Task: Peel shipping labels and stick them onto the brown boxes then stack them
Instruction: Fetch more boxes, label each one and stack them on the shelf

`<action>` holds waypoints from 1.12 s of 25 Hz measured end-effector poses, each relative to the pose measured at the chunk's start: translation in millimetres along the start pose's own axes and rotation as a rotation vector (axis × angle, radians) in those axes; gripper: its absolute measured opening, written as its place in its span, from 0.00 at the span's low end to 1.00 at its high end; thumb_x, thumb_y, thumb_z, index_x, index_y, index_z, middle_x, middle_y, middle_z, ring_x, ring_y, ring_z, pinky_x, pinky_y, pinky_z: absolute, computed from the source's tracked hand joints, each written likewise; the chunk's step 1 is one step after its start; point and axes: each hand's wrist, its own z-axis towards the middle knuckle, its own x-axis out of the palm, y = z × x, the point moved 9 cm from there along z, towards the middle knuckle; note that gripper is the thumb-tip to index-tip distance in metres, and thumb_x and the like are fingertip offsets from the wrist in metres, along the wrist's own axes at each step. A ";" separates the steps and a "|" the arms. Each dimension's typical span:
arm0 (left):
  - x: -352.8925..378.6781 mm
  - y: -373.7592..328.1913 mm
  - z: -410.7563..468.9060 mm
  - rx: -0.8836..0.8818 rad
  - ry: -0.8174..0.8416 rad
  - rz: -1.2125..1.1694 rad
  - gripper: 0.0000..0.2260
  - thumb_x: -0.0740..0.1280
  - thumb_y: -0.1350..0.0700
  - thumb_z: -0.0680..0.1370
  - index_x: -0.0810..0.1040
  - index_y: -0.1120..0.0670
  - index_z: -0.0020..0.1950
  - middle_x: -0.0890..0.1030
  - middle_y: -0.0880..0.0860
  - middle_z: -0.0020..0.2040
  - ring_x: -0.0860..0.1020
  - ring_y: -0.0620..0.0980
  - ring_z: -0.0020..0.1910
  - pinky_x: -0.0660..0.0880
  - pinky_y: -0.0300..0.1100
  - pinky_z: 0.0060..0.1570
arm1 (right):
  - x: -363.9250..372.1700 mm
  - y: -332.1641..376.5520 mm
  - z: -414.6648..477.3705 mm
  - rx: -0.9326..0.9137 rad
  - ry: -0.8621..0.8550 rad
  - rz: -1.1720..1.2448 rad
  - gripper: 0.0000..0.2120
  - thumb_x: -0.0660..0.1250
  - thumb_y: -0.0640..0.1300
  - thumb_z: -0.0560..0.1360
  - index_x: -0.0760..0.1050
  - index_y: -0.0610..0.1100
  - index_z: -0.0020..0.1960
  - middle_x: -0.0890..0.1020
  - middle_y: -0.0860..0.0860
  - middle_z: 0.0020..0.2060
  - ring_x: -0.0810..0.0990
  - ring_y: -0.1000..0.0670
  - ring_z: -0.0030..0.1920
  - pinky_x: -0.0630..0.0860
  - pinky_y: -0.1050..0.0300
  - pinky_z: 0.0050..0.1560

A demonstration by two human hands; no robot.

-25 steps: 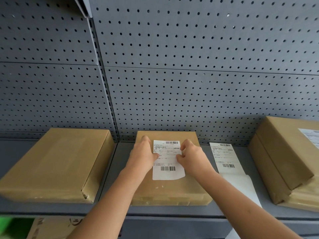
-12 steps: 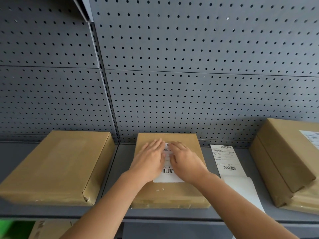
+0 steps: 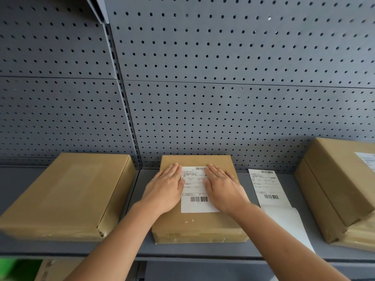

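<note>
Hands flat, left hand (image 3: 165, 189) and right hand (image 3: 223, 189) apart, pressing thin label (image 3: 195, 191) between; stiff box (image 3: 197, 224), best gripped by sides.

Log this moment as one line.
step: pressing label flat | on: middle box | left hand: flat | right hand: flat | stacked: no

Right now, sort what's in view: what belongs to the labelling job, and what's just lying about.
Job: middle box, its label, left hand, right hand, label strip, unlabelled box, labelled stack.

Lying about: carton below the shelf, green thing.
</note>
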 end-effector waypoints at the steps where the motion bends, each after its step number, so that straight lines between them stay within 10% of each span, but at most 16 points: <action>1: -0.5 3.9 -1.1 -0.015 0.000 0.000 0.27 0.46 0.45 0.87 0.45 0.53 0.84 0.45 0.49 0.84 0.45 0.44 0.83 0.45 0.45 0.82 | -0.3 -1.0 -0.8 0.011 0.006 0.010 0.26 0.46 0.53 0.85 0.56 0.46 0.80 0.56 0.52 0.81 0.52 0.54 0.80 0.47 0.53 0.79; 28: 5.8 -45.7 -76.8 0.155 0.002 0.016 0.26 0.44 0.48 0.87 0.45 0.52 0.84 0.44 0.48 0.84 0.42 0.41 0.82 0.44 0.45 0.82 | 1.8 55.7 -82.5 -0.171 0.025 0.066 0.37 0.32 0.61 0.76 0.50 0.48 0.82 0.54 0.53 0.81 0.46 0.56 0.80 0.42 0.51 0.80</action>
